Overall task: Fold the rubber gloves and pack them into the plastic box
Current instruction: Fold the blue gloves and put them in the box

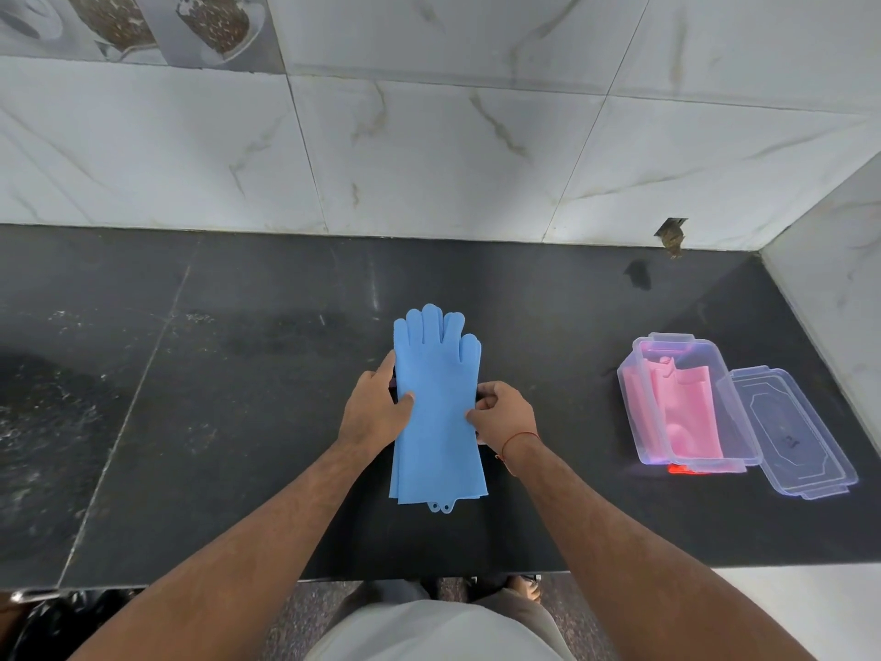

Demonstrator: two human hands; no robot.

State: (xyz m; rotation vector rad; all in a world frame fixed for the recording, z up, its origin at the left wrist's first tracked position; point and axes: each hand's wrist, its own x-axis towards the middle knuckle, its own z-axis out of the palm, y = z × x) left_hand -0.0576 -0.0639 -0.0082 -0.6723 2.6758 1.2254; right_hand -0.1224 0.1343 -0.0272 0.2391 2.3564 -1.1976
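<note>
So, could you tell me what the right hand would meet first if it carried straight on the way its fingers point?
The right hand points leftward across the blue gloves, whose edge it already touches. Past them it would likely meet the left hand resting on the opposite edge.

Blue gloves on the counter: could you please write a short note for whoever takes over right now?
Left hand: on the left edge of the blue gloves, thumb on top.
Right hand: pinching their right edge.
Blue gloves: stacked flat on the counter, fingers pointing to the wall, not yet folded.
Box: to the right, open, pink gloves already inside. Lid lies beside it on its right.
Done: pink gloves packed.
Left: fold the blue gloves, put them in the box, probably close the lid.
</note>
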